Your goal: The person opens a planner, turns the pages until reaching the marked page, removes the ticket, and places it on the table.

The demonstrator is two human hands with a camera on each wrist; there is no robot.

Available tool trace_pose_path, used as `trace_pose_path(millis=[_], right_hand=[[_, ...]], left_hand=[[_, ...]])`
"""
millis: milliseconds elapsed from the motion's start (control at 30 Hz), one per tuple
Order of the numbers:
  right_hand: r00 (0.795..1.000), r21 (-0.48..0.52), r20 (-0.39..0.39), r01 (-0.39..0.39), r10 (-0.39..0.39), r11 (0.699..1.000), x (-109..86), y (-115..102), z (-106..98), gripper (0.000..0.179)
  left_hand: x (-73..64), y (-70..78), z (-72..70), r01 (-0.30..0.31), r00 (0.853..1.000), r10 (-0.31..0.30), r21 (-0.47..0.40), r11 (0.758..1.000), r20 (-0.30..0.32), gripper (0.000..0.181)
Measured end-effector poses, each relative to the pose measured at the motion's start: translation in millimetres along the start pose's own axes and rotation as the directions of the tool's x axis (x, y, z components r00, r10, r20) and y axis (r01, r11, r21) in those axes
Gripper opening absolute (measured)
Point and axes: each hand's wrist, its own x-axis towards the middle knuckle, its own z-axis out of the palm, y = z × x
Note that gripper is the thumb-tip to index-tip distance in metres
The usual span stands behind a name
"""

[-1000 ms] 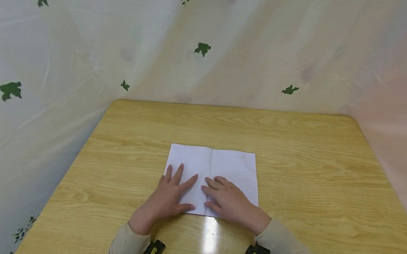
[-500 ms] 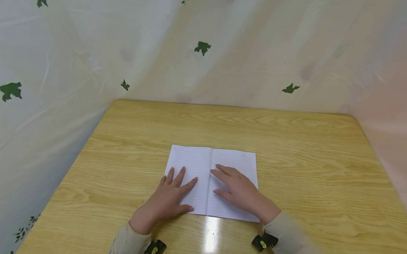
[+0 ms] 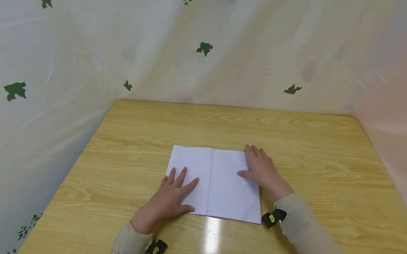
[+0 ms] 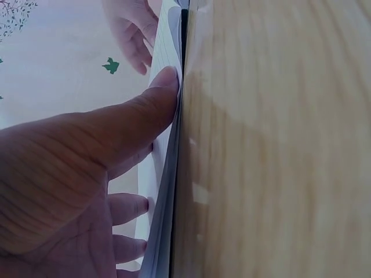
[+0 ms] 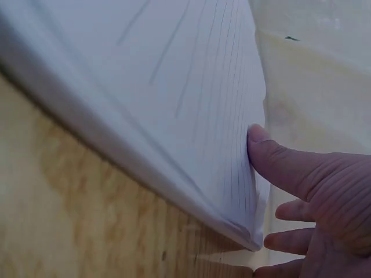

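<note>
A lined notebook (image 3: 234, 193) lies spread flat, with ruled pages on both sides of its centre fold. My left hand (image 3: 169, 199) rests on the left page with fingers spread. In the left wrist view its thumb (image 4: 139, 119) presses the page by the near edge. At the upper right corner is my right hand (image 3: 262, 169), its thumb over the right page and its fingers reaching past the edge. The right wrist view shows that thumb (image 5: 278, 162) against the ruled page (image 5: 203, 104), the other fingers apart from the paper and fairly straight.
The notebook lies on a wood-grain table (image 3: 312, 151). A pale curtain (image 3: 244, 66) with green bird prints hangs behind and along the sides. Each wrist wears a small black device; one black device (image 3: 273, 218) sits just right of the notebook's lower corner.
My right hand has moved from the centre fold across the right page to its upper right corner, uncovering most of that page. My left hand has stayed in place.
</note>
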Motion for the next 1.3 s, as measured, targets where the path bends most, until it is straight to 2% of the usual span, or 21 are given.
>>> trace_pose_path(millis=[167, 400, 567, 733, 833, 1000, 1100, 1300], right_hand=[[1.0, -0.014, 0.03, -0.001, 0.002, 1.0, 1.5, 9, -1, 0.087], [0.999, -0.035, 0.042, 0.006, -0.004, 0.999, 1.1, 10, -4, 0.083], [0.999, -0.11, -0.017, 0.033, -0.036, 0.993, -1.1, 10, -4, 0.085], [0.991, -0.217, -0.097, 0.066, -0.089, 0.974, -5.6, 4, -4, 0.083], [0.979, -0.253, -0.159, 0.083, -0.126, 0.964, -7.7, -1, -3, 0.077], [0.949, -0.262, -0.267, 0.099, -0.17, 0.96, -8.8, -5, 0, 0.053], [0.944, -0.275, -0.287, 0.08, -0.161, 0.958, -9.0, -5, 0, 0.046], [0.949, -0.304, -0.282, 0.05, -0.14, 0.951, -9.5, -5, 0, 0.046]], left_hand=[[0.0, 1.0, -0.8, 0.001, 1.0, -0.001, 0.001, 1.0, 0.004, 0.076], [-1.0, 2.1, -1.9, -0.001, 1.0, 0.001, -0.009, 1.0, 0.005, 0.076], [-0.7, 2.4, -1.9, -0.001, 1.0, 0.001, -0.012, 1.0, 0.007, 0.076], [0.2, 2.0, -1.0, 0.004, 1.0, -0.004, -0.013, 1.0, 0.012, 0.076], [0.1, 1.9, -0.8, 0.007, 1.0, -0.007, -0.012, 1.0, 0.01, 0.076], [-0.1, 2.2, -0.2, 0.009, 1.0, -0.009, -0.009, 1.0, 0.01, 0.075], [-0.2, 2.7, -0.3, 0.011, 1.0, -0.011, -0.011, 1.0, 0.015, 0.075], [-0.5, 3.3, -1.5, 0.013, 1.0, -0.013, -0.012, 1.0, 0.01, 0.075]])
